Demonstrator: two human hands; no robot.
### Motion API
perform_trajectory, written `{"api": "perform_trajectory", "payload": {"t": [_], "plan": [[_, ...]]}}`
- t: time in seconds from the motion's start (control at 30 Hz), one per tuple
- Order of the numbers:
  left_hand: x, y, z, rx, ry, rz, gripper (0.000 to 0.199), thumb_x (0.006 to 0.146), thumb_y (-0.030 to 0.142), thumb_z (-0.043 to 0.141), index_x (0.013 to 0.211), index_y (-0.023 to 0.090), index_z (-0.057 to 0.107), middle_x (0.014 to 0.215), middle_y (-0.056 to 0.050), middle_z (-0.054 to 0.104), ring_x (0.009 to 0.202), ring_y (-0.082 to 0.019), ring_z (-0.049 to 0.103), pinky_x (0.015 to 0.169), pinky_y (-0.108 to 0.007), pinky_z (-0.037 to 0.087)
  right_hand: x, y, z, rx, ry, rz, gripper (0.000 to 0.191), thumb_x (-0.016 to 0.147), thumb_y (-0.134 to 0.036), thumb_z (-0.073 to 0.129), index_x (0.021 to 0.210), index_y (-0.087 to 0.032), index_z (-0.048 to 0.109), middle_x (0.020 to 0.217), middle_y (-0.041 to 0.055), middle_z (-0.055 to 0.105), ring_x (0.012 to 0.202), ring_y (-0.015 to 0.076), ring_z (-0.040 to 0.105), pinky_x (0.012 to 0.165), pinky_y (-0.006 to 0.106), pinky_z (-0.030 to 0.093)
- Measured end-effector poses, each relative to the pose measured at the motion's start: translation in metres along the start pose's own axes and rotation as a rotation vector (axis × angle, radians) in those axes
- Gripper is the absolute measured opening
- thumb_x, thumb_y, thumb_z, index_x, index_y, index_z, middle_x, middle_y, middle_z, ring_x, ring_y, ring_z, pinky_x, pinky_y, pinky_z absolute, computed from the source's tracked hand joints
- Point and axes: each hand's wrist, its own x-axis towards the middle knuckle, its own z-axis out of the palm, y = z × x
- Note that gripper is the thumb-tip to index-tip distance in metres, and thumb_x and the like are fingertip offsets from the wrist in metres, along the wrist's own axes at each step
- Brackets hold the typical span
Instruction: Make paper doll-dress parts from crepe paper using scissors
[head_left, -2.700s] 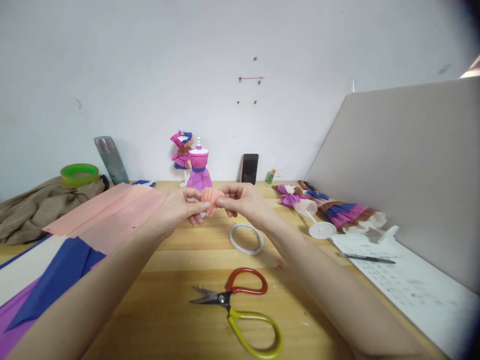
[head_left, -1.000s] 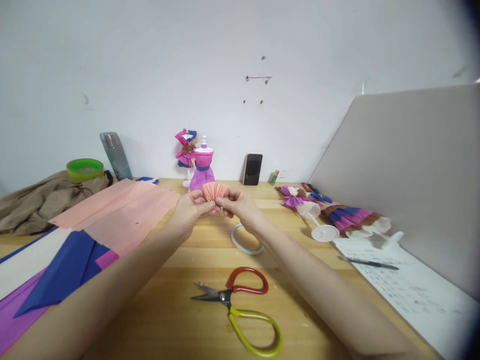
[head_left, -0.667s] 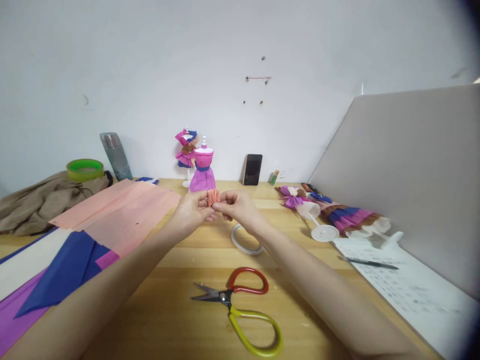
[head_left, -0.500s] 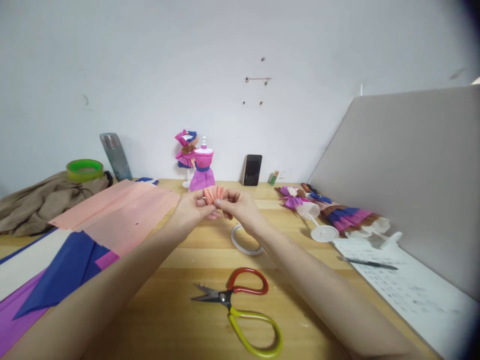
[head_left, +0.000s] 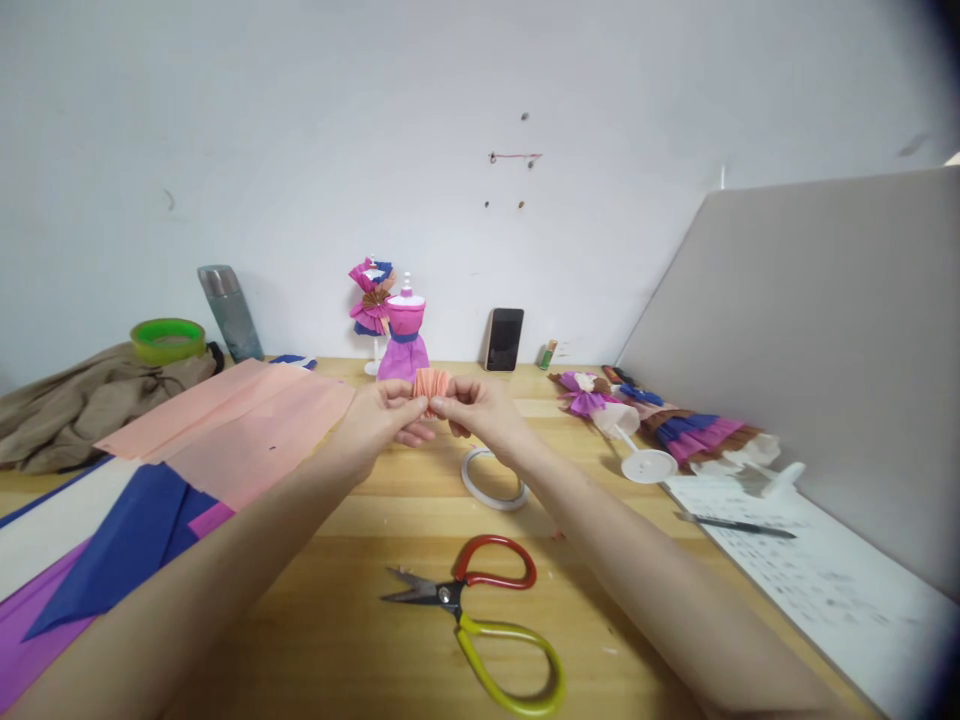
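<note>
A small piece of pleated peach crepe paper (head_left: 431, 383) is pinched between my two hands, above the middle of the table. My left hand (head_left: 394, 412) grips its left lower edge between thumb and fingers. On the other side my right hand (head_left: 474, 405) holds it the same way, the thumbs almost meeting. Just behind stands a small dress form (head_left: 406, 335) in a magenta paper dress with a blue waistband. A white ring of tape (head_left: 487, 485) lies below my right hand, partly covered by the wrist. Scissors (head_left: 450, 595) with one red and one yellow handle lie open nearer to me.
Peach paper sheets (head_left: 255, 420) and blue paper (head_left: 112, 550) spread on the left, beside brown cloth (head_left: 67, 400), green tape (head_left: 168, 342) and a bottle (head_left: 231, 315). A phone (head_left: 505, 340) leans at the wall. Rightward lie paper-dressed forms (head_left: 697, 435), a pen (head_left: 739, 525) and a written sheet (head_left: 817, 590).
The pleated paper is gathered more upright and narrower between my fingertips. My right thumb has shifted slightly, and both hands stay in nearly the same place.
</note>
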Motion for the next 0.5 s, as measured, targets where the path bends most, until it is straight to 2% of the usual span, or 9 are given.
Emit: {"api": "perform_trajectory", "payload": {"t": [0.17, 0.27, 0.5], "plan": [[0.0, 0.001, -0.007, 0.171, -0.011, 0.057, 0.019, 0.068, 0.031, 0.076, 0.076, 0.014, 0.068, 0.073, -0.006, 0.072, 0.056, -0.013, 0.064, 0.051, -0.021, 0.047, 0.0, -0.002, -0.002, -0.069, -0.013, -0.005, 0.034, 0.069, -0.046, 0.07, 0.06, -0.017, 0.055, 0.047, -0.0043, 0.049, 0.042, 0.0066, 0.04, 0.043, 0.022, 0.027], [0.0, 0.003, -0.008, 0.226, -0.004, 0.089, 0.016, 0.068, 0.03, 0.074, 0.072, 0.016, 0.069, 0.067, -0.005, 0.07, 0.054, -0.012, 0.061, 0.048, -0.021, 0.044, 0.0, -0.001, -0.001, -0.086, -0.01, -0.013, 0.033, 0.069, -0.045, 0.069, 0.06, -0.017, 0.055, 0.047, -0.0045, 0.048, 0.041, 0.0068, 0.041, 0.043, 0.022, 0.027], [-0.001, 0.015, -0.013, 0.217, -0.076, 0.026, 0.025, 0.071, 0.037, 0.073, 0.073, 0.014, 0.067, 0.07, -0.006, 0.07, 0.059, -0.012, 0.063, 0.052, -0.02, 0.047, 0.001, 0.002, -0.001, -0.084, -0.028, -0.001, 0.034, 0.068, -0.046, 0.069, 0.059, -0.017, 0.054, 0.042, -0.0053, 0.047, 0.039, 0.0068, 0.039, 0.042, 0.022, 0.025]]}}
